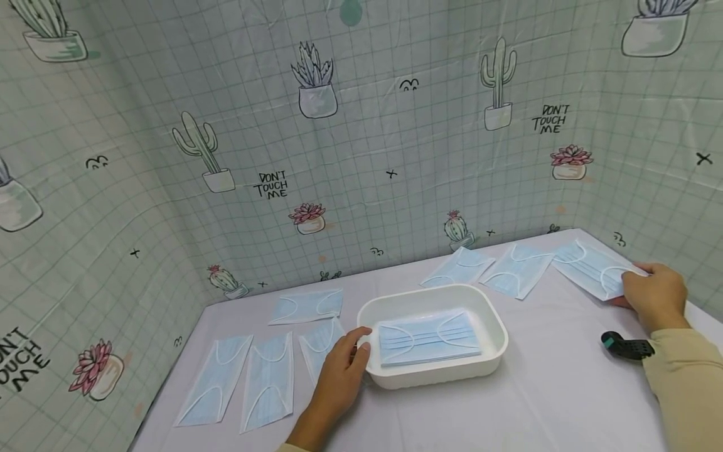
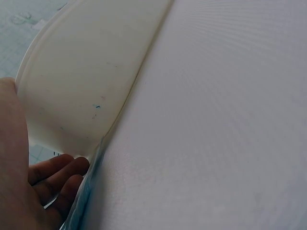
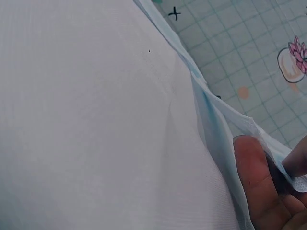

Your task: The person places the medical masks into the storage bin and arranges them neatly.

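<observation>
In the head view my left hand (image 1: 341,367) holds the left end of a white plastic tray (image 1: 435,375), thumb at the rim and fingers against the outer wall. Inside the tray lies a stack of light blue face masks (image 1: 429,339). At the far right my right hand (image 1: 658,296) pinches the near corner of a face mask (image 1: 587,270); the mask's other end still reaches the table. The right wrist view shows the thumb and a finger (image 3: 254,167) at that mask's edge. The left wrist view shows curled fingers (image 2: 60,179) beside the tray wall (image 2: 91,72).
Two more masks lie behind the tray to the right, one of them this mask (image 1: 518,270). Several others, among them this mask (image 1: 268,380), lie left of the tray. A black wrist strap (image 1: 627,346) is at the right sleeve. Printed cloth walls (image 1: 350,157) surround the white table (image 1: 542,389).
</observation>
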Action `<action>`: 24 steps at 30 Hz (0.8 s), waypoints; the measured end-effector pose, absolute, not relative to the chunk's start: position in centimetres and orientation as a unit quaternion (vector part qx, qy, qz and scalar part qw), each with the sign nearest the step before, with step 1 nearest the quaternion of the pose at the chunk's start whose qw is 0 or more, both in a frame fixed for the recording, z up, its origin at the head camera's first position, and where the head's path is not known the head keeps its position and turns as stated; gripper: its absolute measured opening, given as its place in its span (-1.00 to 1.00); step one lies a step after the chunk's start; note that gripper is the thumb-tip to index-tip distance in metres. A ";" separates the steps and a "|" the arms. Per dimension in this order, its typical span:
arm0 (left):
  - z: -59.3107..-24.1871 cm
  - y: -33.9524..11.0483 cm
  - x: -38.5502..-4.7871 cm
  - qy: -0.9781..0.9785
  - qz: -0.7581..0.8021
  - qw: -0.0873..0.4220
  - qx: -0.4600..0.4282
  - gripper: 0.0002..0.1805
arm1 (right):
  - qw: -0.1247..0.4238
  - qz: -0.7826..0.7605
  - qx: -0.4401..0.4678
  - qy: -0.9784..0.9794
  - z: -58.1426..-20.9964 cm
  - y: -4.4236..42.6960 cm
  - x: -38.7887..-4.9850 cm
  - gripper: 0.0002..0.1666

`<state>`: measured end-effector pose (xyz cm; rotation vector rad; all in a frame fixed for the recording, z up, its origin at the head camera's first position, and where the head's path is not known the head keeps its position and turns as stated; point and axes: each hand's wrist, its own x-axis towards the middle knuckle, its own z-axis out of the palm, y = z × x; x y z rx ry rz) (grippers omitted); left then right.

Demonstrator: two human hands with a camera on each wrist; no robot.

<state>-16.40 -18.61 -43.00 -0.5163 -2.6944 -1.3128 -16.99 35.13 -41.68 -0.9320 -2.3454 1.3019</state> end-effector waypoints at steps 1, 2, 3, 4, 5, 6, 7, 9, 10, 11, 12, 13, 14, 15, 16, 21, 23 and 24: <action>-43.0 -18.6 -16.4 -0.885 -0.431 0.050 -0.169 -0.60 | 0.153 0.453 -0.326 -0.815 -41.7 35.1 -17.0 -0.25; -43.0 -18.6 -16.4 -0.885 -0.430 0.050 -0.170 -0.60 | 0.156 0.451 -0.329 -0.815 -41.6 35.1 -17.0 -0.25; -43.0 -18.6 -16.4 -0.886 -0.429 0.050 -0.169 -0.60 | 0.156 0.451 -0.330 -0.814 -41.6 35.1 -17.1 -0.25; -43.0 -18.6 -16.4 -0.886 -0.429 0.049 -0.169 -0.60 | 0.158 0.450 -0.332 -0.814 -41.6 35.1 -17.1 -0.26; -43.0 -18.6 -16.4 -0.886 -0.429 0.049 -0.169 -0.60 | 0.160 0.451 -0.334 -0.812 -41.6 35.1 -17.1 -0.26; -43.1 -18.6 -16.4 -0.886 -0.429 0.048 -0.169 -0.59 | 0.161 0.452 -0.336 -0.810 -41.6 35.1 -17.1 -0.26; -43.1 -18.6 -16.4 -0.886 -0.429 0.048 -0.169 -0.59 | 0.163 0.452 -0.338 -0.809 -41.6 35.1 -17.1 -0.26; -43.1 -18.6 -16.4 -0.886 -0.429 0.047 -0.169 -0.59 | 0.168 0.458 -0.341 -0.804 -41.6 35.1 -17.1 -0.26; -43.1 -18.6 -16.4 -0.886 -0.428 0.048 -0.169 -0.59 | 0.171 0.463 -0.343 -0.799 -41.6 35.0 -17.1 -0.27; -43.1 -18.5 -16.3 -0.886 -0.428 0.048 -0.168 -0.59 | 0.174 0.471 -0.344 -0.794 -41.6 35.0 -17.2 -0.27; -43.1 -18.5 -16.3 -0.887 -0.428 0.049 -0.168 -0.59 | 0.176 0.477 -0.345 -0.789 -41.6 35.0 -17.2 -0.27; -43.1 -18.5 -16.3 -0.887 -0.428 0.050 -0.168 -0.59 | 0.179 0.485 -0.346 -0.783 -41.6 35.0 -17.3 -0.27; -43.2 -18.5 -16.3 -0.887 -0.427 0.050 -0.167 -0.59 | 0.181 0.493 -0.348 -0.777 -41.6 35.0 -17.3 -0.27; -43.2 -18.5 -16.3 -0.888 -0.426 0.051 -0.166 -0.60 | 0.182 0.501 -0.349 -0.771 -41.6 35.0 -17.4 -0.27; -43.2 -18.5 -16.3 -0.888 -0.425 0.052 -0.166 -0.60 | 0.183 0.506 -0.351 -0.767 -41.6 35.0 -17.4 -0.27; -43.2 -18.5 -16.2 -0.890 -0.424 0.052 -0.163 -0.60 | 0.194 0.524 -0.355 -0.750 -41.5 35.2 -17.4 -0.28; -43.2 -18.5 -16.2 -0.889 -0.424 0.051 -0.164 -0.60 | 0.200 0.534 -0.356 -0.740 -41.5 35.2 -17.4 -0.28; -43.1 -18.5 -16.2 -0.889 -0.424 0.051 -0.165 -0.60 | 0.202 0.541 -0.358 -0.734 -41.4 35.3 -17.4 -0.28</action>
